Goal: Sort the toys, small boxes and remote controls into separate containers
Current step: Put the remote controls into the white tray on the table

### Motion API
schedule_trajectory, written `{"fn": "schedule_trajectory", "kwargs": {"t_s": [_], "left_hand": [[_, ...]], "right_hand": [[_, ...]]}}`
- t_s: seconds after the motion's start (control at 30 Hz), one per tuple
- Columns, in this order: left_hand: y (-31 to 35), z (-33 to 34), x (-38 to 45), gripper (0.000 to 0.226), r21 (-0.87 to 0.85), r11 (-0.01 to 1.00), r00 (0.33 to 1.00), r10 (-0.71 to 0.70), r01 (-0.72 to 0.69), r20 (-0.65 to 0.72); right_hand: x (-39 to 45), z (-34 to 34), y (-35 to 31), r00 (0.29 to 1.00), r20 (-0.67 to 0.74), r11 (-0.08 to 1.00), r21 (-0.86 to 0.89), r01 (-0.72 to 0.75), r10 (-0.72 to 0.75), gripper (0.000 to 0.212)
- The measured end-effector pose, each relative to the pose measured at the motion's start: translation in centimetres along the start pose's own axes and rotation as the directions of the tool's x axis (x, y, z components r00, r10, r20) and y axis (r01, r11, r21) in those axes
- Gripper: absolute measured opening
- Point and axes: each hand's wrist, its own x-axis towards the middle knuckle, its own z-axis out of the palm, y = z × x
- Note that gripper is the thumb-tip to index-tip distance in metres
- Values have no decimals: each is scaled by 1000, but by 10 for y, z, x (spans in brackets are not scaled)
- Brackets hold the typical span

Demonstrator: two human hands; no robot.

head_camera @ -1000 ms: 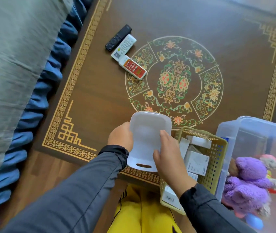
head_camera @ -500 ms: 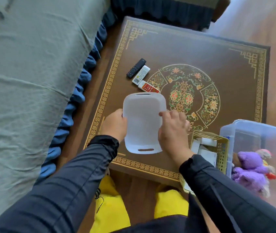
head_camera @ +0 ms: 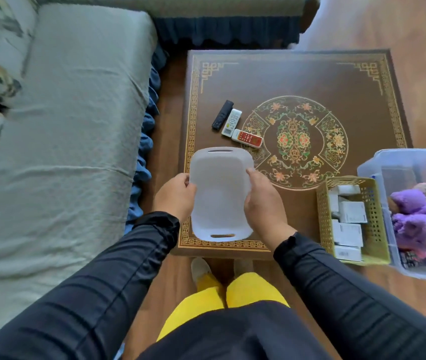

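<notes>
— What is the person holding over there?

— A white translucent tub (head_camera: pixel 221 196), with a slot handle at each short end. It sits low over the near left part of the table (head_camera: pixel 310 81), between the two hands. I cannot tell if its base touches the tabletop.

— How do the hands grip it?

— The left hand (head_camera: pixel 175 197) clasps the left long side, fingers curled round the rim, so their tips are hidden behind the wall. The right hand (head_camera: pixel 263 203) takes the right long side; its thumb lies on the inner edge near the upper corner and the other fingers wrap the outside. So the tub is pinched from both sides, mid-length, with both slot handles free.

— And the remotes?

— Three of them lie on the table just beyond the tub's far end: a black remote (head_camera: pixel 222 115), a white remote (head_camera: pixel 231 122) touching beside it, and a red-faced remote (head_camera: pixel 247 137) angled across, nearest the tub. None is in the tub.

— The other containers?

— At the right, a yellowish lattice basket (head_camera: pixel 323 216) holds the small white boxes (head_camera: pixel 348 224). Just beside it, further right, a clear plastic bin (head_camera: pixel 388 162) holds plush toys, a purple plush toy (head_camera: pixel 414 219) uppermost.

— Anything else?

— A grey-green sofa (head_camera: pixel 63 126) runs along the left.
</notes>
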Motion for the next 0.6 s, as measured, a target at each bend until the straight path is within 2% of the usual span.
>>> {"fn": "schedule_trajectory", "kwargs": {"t_s": [0.23, 0.4, 0.6], "left_hand": [[5, -18, 10, 42, -159, 987, 999, -1, 9, 51], [-1, -30, 26, 50, -270, 962, 980, 19, 35, 197], [-10, -53, 72, 53, -257, 965, 960, 112, -44, 256]], "right_hand": [[22, -7, -10, 997, -70, 1000, -4, 18, -18, 51], [37, -3, -23, 997, -74, 1000, 14, -22, 23, 51], [60, 14, -48, 988, -110, 994, 15, -108, 109, 54]]}}
